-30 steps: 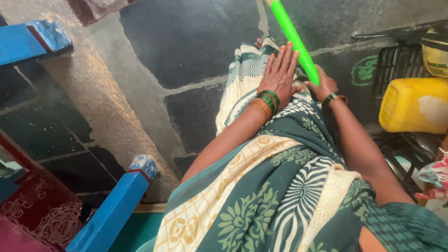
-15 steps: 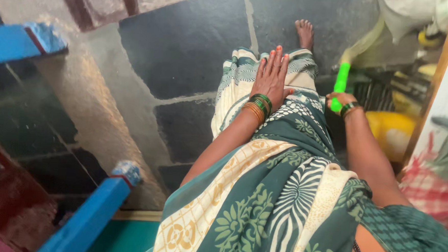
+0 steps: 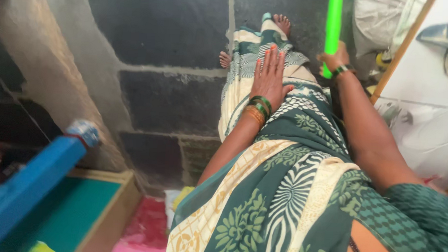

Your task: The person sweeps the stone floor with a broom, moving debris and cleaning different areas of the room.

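Note:
My left hand (image 3: 269,74) lies flat on the green and cream patterned cloth (image 3: 278,159) over my thigh, fingers straight and together, with green and orange bangles at the wrist. My right hand (image 3: 334,59) is closed around a bright green stick (image 3: 333,24) that rises upright out of the top of the view. My bare feet (image 3: 282,22) show at the cloth's lower hem on the dark stone floor (image 3: 162,31).
A blue bar (image 3: 32,182) slants in at the lower left over a teal surface with a wooden edge (image 3: 109,212). A thin wooden pole (image 3: 403,48) leans at the right beside a white sheet (image 3: 428,131) and a pale sack (image 3: 375,21).
The view has swung right and the yellow container has dropped out of sight. The green stick has gone from slanted to upright, still in my right hand. My left hand stays on the cloth.

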